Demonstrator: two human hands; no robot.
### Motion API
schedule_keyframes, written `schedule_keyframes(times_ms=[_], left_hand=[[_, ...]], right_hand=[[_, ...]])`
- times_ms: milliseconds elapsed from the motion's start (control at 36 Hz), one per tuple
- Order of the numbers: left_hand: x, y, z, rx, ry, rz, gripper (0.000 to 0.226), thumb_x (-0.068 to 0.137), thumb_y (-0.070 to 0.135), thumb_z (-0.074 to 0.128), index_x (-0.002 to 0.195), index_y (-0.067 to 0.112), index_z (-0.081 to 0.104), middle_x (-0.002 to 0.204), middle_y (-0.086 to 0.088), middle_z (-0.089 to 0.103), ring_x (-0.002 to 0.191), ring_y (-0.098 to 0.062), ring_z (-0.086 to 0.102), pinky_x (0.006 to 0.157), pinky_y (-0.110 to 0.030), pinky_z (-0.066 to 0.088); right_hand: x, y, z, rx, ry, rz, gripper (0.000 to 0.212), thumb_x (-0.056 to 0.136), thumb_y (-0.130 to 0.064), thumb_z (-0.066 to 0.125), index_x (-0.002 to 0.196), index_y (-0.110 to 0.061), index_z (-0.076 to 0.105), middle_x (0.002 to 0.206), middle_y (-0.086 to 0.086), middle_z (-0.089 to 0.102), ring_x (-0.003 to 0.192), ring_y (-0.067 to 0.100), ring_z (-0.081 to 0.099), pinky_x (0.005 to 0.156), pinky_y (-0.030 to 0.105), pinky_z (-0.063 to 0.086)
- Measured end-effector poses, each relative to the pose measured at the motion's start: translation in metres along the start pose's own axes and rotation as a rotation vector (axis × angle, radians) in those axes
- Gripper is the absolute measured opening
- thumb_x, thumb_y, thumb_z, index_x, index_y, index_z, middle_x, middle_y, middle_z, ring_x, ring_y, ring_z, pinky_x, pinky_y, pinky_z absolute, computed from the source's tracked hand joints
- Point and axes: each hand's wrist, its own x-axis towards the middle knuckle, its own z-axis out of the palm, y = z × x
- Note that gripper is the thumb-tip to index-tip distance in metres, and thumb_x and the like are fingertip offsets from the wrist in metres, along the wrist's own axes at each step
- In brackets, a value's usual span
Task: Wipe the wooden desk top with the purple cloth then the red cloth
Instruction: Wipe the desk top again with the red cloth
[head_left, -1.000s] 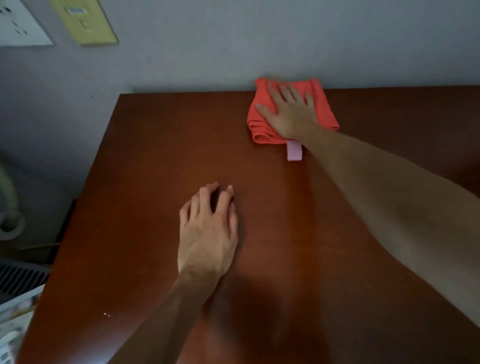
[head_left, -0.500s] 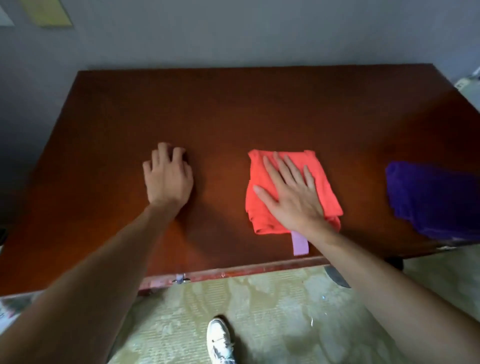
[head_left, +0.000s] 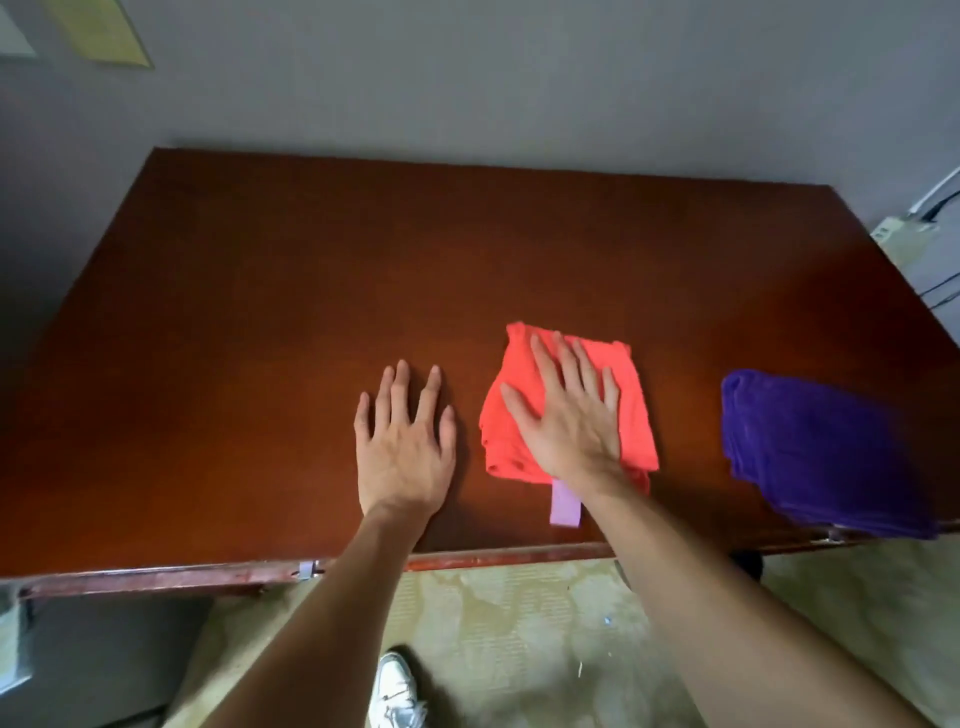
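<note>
Since half a second ago the left hand (head_left: 402, 447) has gone from curled to flat, fingers spread on the wooden desk top (head_left: 260, 322). Right hand (head_left: 566, 415) still presses flat on the folded red cloth (head_left: 631, 410); purple cloth (head_left: 815, 447) sits at the near right edge.

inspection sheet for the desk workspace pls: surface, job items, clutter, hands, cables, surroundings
Surface: dark reddish-brown wooden desk top, glossy, against a grey wall.
Job's things: folded red cloth with a pale purple tag, near the front edge; bunched dark purple cloth at the front right corner, overhanging the edge.
Clutter: nothing seen on the desk.
Hands: left hand flat on bare wood, fingers straight; right hand pressed flat on the red cloth.
Cables: white power strip with cords on the floor to the right.
Surroundings: yellow paper on the wall; beige patterned floor; white shoe below.
</note>
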Motion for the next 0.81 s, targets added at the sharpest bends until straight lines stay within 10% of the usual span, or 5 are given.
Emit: schedule_keyframes(times_ms=[806], left_hand=[[0.002, 0.001, -0.003, 0.06, -0.032, -0.031, 0.055, 0.102, 0.044, 0.036, 0.156, 0.035, 0.026, 0.163, -0.003, 0.025, 0.153, -0.014, 0.014, 0.12, -0.044, 0.022]], right_hand=[[0.357, 0.025, 0.03, 0.07, -0.034, -0.142, 0.084, 0.092, -0.074, 0.022, 0.16, -0.026, 0.025, 0.165, 0.011, 0.028, 0.151, 0.031, 0.026, 0.121, 0.057, 0.014]])
